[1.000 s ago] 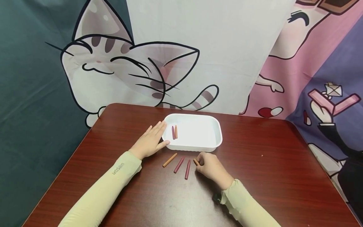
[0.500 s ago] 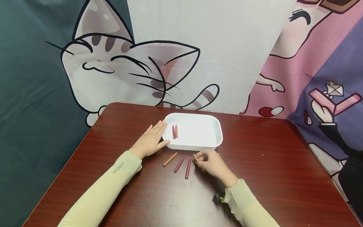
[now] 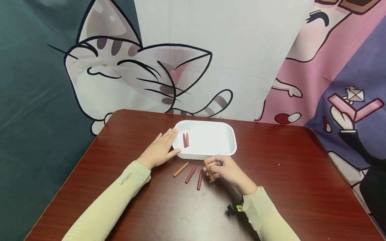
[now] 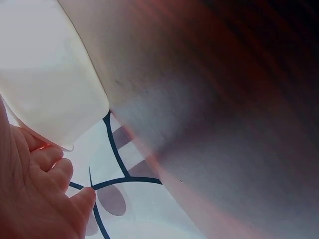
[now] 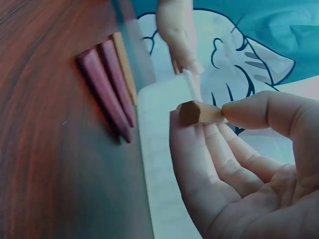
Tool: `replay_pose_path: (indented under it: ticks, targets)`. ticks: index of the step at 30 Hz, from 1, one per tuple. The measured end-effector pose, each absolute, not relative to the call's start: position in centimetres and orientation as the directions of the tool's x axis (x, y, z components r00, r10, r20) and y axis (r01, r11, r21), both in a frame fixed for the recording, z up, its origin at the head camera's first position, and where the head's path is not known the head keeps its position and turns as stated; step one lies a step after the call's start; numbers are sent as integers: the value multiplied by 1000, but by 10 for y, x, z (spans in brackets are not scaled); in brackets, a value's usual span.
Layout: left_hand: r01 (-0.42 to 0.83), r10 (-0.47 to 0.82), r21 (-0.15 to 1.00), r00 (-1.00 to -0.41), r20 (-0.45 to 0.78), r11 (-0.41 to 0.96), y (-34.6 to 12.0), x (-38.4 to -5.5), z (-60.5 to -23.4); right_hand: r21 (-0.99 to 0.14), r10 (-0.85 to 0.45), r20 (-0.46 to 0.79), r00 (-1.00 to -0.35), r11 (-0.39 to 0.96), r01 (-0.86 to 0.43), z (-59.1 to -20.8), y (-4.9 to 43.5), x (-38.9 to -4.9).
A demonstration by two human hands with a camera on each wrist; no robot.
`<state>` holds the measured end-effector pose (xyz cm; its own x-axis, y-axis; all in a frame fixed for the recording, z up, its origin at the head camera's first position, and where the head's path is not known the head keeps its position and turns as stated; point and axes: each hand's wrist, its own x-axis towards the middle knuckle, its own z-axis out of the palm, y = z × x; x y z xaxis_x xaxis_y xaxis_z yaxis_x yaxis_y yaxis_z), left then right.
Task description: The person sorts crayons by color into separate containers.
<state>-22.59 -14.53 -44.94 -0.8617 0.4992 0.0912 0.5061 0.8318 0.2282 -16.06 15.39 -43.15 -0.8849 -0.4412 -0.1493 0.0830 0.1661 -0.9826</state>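
A white tray (image 3: 214,137) stands on the table, with a dark red crayon (image 3: 184,140) and an orange crayon (image 3: 187,139) side by side at its left end. My left hand (image 3: 159,149) rests with straight fingers against the tray's left side; in the left wrist view its fingertips touch the tray wall (image 4: 75,99). In front of the tray my right hand (image 3: 224,169) pinches an orange-brown crayon (image 5: 199,113) between thumb and fingers, held tilted. To its left lie two dark red crayons (image 3: 199,179) and an orange-brown crayon (image 3: 181,169).
The brown wooden table (image 3: 144,214) extends around the tray on all sides. Behind it hangs a curtain with cartoon cats (image 3: 120,73). A small dark object (image 3: 233,208) sits by my right wrist at the sleeve's cuff.
My right hand has lifted the orange-brown crayon and tilted it more upright, rising slightly towards the tray's front edge. The left hand and the other crayons have stayed put.
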Motion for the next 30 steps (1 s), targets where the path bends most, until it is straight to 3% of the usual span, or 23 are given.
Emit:
replay_pose_path:
  ticks: [10,30]
  targets:
    - [506,497,235,-862,99,830,-145,-226,-451,-988,-454,-149,-879,27,154,-419,150,-176]
    - [497,488,248,-867,100,831,-145,-224,-450,-943,-315,-208,-926,-187,276,-388,117,-227]
